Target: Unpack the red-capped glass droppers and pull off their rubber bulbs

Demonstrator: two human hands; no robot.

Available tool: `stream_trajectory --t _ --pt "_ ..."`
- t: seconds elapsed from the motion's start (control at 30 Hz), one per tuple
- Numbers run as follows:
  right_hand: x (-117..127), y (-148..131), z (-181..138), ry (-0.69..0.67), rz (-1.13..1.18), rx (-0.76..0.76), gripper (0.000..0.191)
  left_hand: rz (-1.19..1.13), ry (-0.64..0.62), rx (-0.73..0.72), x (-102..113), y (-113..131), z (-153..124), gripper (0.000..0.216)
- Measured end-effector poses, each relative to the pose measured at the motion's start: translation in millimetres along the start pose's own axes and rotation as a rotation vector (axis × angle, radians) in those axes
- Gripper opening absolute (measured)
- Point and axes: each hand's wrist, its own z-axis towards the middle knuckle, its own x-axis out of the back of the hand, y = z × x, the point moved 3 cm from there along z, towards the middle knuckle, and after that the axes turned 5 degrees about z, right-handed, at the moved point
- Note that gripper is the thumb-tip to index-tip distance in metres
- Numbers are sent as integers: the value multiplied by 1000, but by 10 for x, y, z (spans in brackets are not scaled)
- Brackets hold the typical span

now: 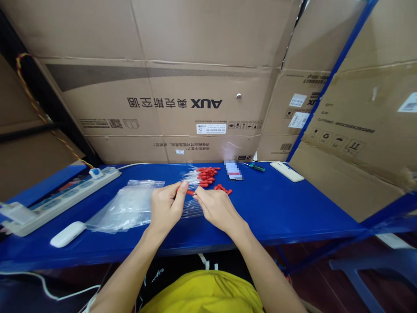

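In the middle of the head view my two hands meet above the front half of the table. My left hand (167, 202) is closed, pinching a slim red handle (190, 192) between thumb and fingers. At the other end of that handle, the fingers of my right hand (216, 208) are closed around a thin metal rod, mostly hidden by them. Just beyond lies a pile of thin rods with red handles (206, 176). Several loose red handles (223, 189) are beside it. Bare thin rods (192, 209) lie in a row beneath my hands.
Clear plastic bags (127, 206) are stacked at left, near a white case (68, 234) and a power strip (71, 195). At the back right are a phone (233, 170), a green screwdriver (257, 168) and a white phone-shaped object (286, 171). Cardboard (182, 39) walls the blue table (276, 208).
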Motion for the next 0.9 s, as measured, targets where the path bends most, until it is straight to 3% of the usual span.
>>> stream_trajectory --t 0.33,0.9 --pt "50 -60 11 -5 -9 -1 20 47 104 -108 61 120 14 44" --pt "106 -95 -1 -44 -27 -3 21 24 128 -135 115 170 4 42"
